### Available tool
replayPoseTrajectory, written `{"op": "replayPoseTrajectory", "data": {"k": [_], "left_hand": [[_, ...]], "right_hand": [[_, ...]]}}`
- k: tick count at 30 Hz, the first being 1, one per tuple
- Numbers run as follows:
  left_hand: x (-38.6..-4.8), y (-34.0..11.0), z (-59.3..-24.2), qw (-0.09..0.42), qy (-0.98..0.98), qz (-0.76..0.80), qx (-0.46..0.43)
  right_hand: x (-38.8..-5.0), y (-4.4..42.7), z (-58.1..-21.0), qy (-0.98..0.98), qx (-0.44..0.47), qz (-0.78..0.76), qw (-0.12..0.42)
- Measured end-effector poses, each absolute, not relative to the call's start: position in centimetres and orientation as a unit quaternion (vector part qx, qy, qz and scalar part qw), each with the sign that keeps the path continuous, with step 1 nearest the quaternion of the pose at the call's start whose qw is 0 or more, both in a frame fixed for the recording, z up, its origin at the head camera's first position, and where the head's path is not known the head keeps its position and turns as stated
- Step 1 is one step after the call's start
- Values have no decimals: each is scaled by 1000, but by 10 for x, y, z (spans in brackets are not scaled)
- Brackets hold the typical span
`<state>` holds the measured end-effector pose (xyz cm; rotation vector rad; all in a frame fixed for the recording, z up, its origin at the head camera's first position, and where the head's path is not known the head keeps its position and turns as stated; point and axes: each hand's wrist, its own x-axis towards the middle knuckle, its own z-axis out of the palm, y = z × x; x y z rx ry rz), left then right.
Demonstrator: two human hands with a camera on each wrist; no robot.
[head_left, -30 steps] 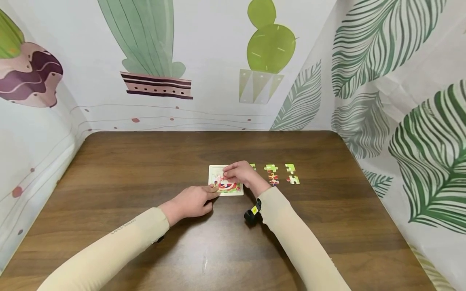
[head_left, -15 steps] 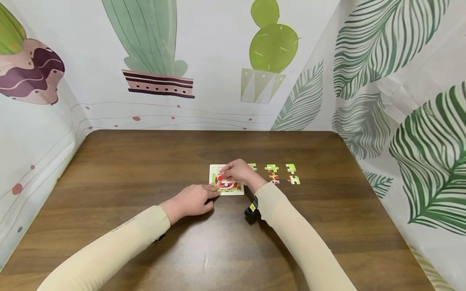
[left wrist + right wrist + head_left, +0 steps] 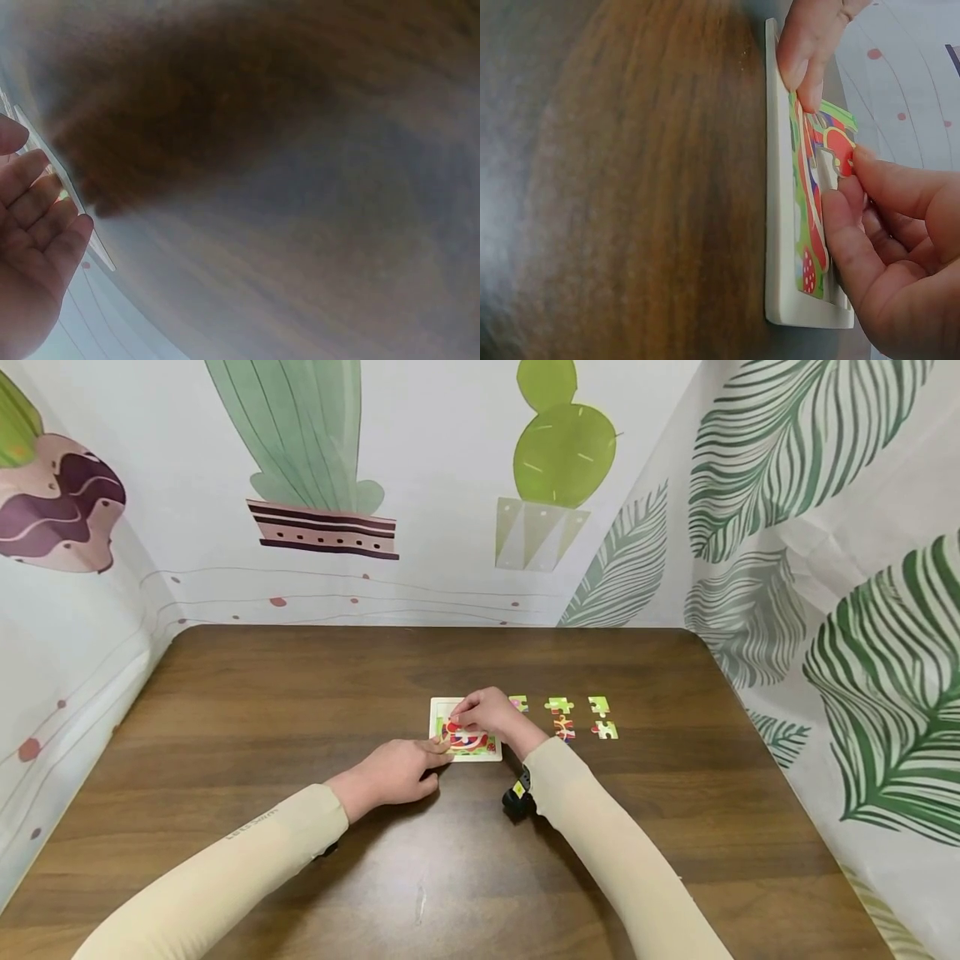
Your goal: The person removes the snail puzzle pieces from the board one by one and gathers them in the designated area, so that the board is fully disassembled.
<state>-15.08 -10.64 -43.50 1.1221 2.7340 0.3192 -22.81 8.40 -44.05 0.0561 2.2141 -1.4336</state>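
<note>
A small jigsaw puzzle tray (image 3: 433,718) with a white rim lies on the table, its lower part filled with joined, colourful pieces (image 3: 808,214). My right hand (image 3: 489,712) is over the tray's upper part. Between its thumb and finger it pinches a red and green puzzle piece (image 3: 841,148), which sits slightly tilted against the neighbouring pieces in the right wrist view. My left hand (image 3: 393,771) rests at the tray's lower left, its extended fingertips pressing on the rim and the pieces beside it. In the left wrist view the left hand (image 3: 34,247) hides most of the tray.
Right of the tray, loose puzzle pieces lie in two rows, among them a green piece (image 3: 558,705), a corner piece (image 3: 598,706) and a red-patterned piece (image 3: 564,727). One more (image 3: 518,702) is partly behind my right hand. A patterned cloth (image 3: 442,527) hangs behind the brown table (image 3: 300,685).
My right hand has shifted slightly left over the tray, and the red of the pinched piece now shows at its fingertips. The left hand has stayed in place.
</note>
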Motion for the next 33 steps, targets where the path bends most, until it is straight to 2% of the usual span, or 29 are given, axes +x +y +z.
{"op": "replayPoseTrajectory", "data": {"k": [33], "left_hand": [[-150, -103, -434, 61, 918, 95, 381]], "right_hand": [[-226, 83, -437, 819, 23, -522, 236]]}}
